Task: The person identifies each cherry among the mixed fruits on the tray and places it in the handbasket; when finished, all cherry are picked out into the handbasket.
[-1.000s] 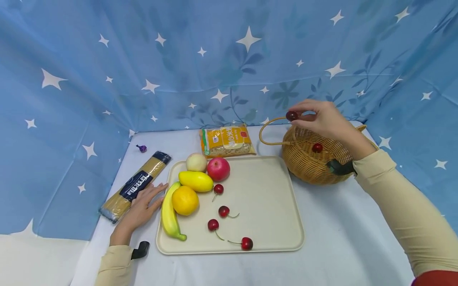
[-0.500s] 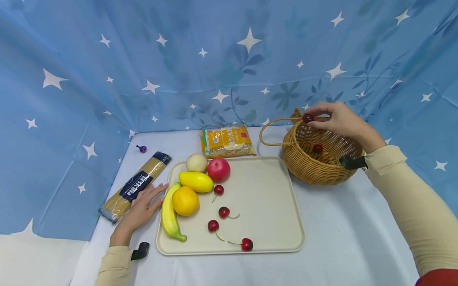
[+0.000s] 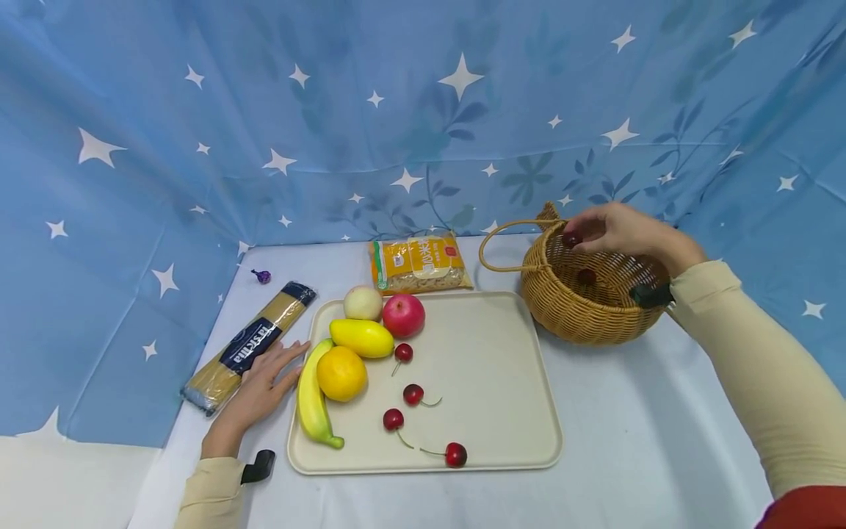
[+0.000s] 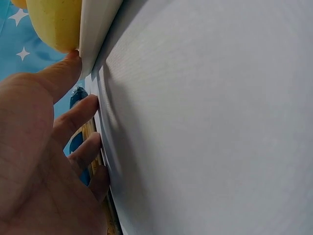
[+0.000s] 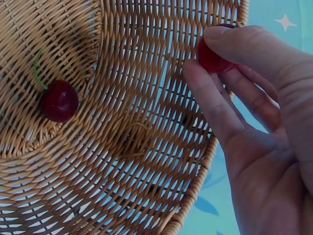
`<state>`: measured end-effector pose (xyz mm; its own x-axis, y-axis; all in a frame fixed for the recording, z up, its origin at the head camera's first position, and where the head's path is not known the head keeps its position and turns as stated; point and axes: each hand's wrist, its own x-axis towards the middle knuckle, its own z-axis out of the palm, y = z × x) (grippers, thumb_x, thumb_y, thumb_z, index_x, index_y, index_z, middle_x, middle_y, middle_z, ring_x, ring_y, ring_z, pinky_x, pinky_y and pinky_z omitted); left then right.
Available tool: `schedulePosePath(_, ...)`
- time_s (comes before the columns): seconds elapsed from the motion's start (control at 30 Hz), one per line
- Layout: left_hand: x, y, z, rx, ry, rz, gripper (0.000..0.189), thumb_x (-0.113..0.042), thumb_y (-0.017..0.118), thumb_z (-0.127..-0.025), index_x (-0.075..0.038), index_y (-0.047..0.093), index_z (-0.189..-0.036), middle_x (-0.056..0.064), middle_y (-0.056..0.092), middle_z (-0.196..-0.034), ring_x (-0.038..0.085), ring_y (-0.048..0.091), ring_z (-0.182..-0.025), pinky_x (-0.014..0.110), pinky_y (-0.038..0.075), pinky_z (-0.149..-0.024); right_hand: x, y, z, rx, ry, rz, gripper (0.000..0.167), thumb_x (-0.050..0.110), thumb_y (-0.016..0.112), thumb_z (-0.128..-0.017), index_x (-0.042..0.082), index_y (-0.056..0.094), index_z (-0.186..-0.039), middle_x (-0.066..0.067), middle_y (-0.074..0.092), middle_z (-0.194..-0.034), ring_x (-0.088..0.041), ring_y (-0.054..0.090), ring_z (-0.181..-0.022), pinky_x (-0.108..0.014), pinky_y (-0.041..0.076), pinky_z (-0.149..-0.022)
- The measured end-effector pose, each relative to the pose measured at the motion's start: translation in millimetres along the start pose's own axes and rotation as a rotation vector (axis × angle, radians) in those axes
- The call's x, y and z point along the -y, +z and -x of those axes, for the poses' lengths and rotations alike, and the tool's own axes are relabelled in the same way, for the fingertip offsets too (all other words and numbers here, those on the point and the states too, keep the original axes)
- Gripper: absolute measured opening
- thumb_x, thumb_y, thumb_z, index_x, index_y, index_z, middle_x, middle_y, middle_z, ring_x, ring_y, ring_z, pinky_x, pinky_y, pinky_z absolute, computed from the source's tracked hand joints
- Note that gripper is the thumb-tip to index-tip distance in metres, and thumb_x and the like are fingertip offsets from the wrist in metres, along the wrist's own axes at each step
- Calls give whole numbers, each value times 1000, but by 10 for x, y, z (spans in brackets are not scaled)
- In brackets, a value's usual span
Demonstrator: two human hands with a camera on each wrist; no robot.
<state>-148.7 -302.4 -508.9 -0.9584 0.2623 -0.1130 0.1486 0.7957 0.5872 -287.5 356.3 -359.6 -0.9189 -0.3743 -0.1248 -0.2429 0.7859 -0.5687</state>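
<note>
My right hand point(image 3: 617, 231) pinches a dark red cherry point(image 5: 215, 56) between thumb and fingers, over the mouth of a wicker basket point(image 3: 581, 323). Inside that basket lies another cherry point(image 5: 59, 101) with a green stem. On the left, my left hand point(image 3: 261, 389) rests with fingers extended at the edge of a cream tray point(image 3: 489, 382), its thumb close to a banana point(image 3: 313, 400). Several cherries point(image 3: 413, 394) with stems lie on the tray. Beside them sit an orange point(image 3: 341, 373), a yellow mango-like fruit point(image 3: 361, 338), a pinkish-red round fruit point(image 3: 404, 315) and a pale round fruit point(image 3: 363, 303).
A pack of spaghetti point(image 3: 251, 349) lies left of the tray, partly behind the left hand. Behind the tray is an orange-labelled food bag point(image 3: 421, 263). A small purple wrapped candy point(image 3: 262, 276) lies at the back left. The basket's looped handle point(image 3: 504, 246) sticks out leftward.
My right hand has moved rightward with the cherry, then lowered it into the basket's opening. The left hand has stayed in place.
</note>
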Motion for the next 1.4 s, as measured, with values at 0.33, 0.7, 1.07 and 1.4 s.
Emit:
schedulePosePath(0.33, 25, 0, -6, -7, -2, 10, 48, -35, 54, -113, -26, 51, -160, 19, 40, -171, 51, 15, -163, 81, 14, -117, -91, 34, -180, 84, 35, -24, 36, 0, 77, -95, -5, 70, -131, -24, 77, -123, -28, 75, -110, -17, 58, -80)
schedulePosePath(0.7, 24, -18, -7, -15, -19, 22, 48, -35, 54, -113, -26, 50, -160, 18, 40, -171, 50, 15, -164, 82, 11, -119, -221, 130, -368, 194, -19, 222, 32, 6, 82, -92, -3, 76, -122, -18, 80, -113, -30, 76, -103, -46, 62, -89)
schedulePosePath(1.07, 26, 0, -14, -31, 4, 38, 48, -32, 57, -112, -23, 52, -160, 19, 41, -171, 51, 15, -163, 81, 15, -116, -409, 200, -477, 282, 17, 260, 33, 3, 80, -92, -7, 74, -123, -24, 77, -119, -40, 73, -110, -55, 61, -93)
schedulePosePath(1.4, 37, 10, -10, -14, -14, 38, 49, -32, 56, -113, -24, 51, -160, 19, 40, -171, 51, 15, -164, 82, 12, -119, -432, 356, -509, 390, 79, 329, 33, 5, 82, -92, -3, 74, -122, -19, 77, -116, -34, 74, -104, -51, 63, -87)
